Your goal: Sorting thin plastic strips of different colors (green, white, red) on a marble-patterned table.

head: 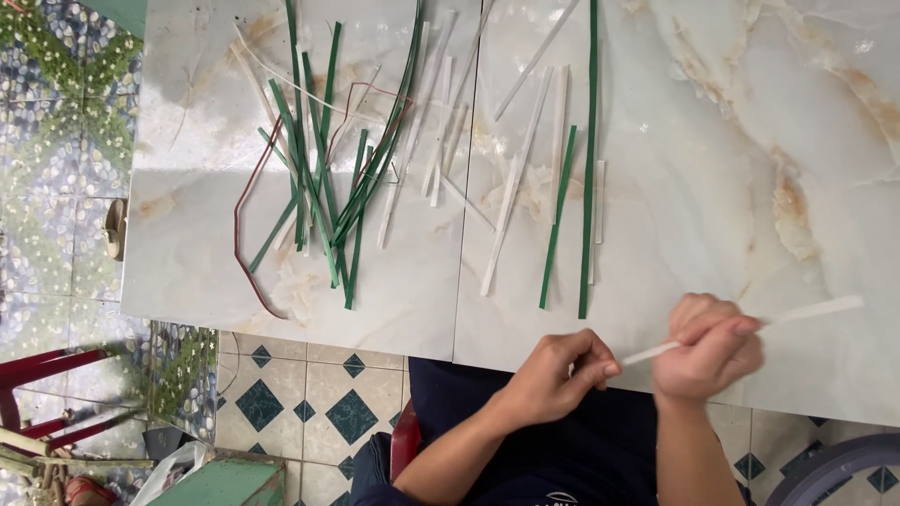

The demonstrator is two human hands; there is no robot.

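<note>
Marble-patterned counter (731, 141) carries the work near its front edge, where a pale strip (806, 314) is held. Right hand (708, 349) is curled closed around the strip's middle; left hand (561, 375) pinches its near end between fingertips. Keeping both grips firm and the strip taut seems wise. Farther off lie loose white strips (511, 201), green strips (319, 178) and a reddish cord (246, 253).

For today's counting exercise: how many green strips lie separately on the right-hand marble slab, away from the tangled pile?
2. A long green strip runs from the top edge down the slab. A shorter green strip lies just left of it. Others in the left pile overlap and are not counted.
</note>
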